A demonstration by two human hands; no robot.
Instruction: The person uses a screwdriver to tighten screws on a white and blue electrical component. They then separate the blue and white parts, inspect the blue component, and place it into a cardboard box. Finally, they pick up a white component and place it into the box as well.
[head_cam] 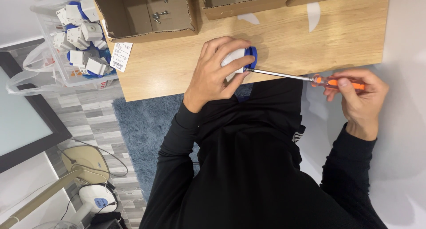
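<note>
My left hand grips a white and blue plastic part against the near edge of the wooden table. My right hand is closed around the orange, clear handle of a screwdriver. Its metal shaft runs left, and the tip meets the blue side of the part, just beside my left thumb. Most of the part is hidden under my fingers.
An open cardboard box with a few screws sits at the table's far left, and a second box beside it. A clear bin of several white and blue parts stands left of the table. Blue rug and grey floor lie below.
</note>
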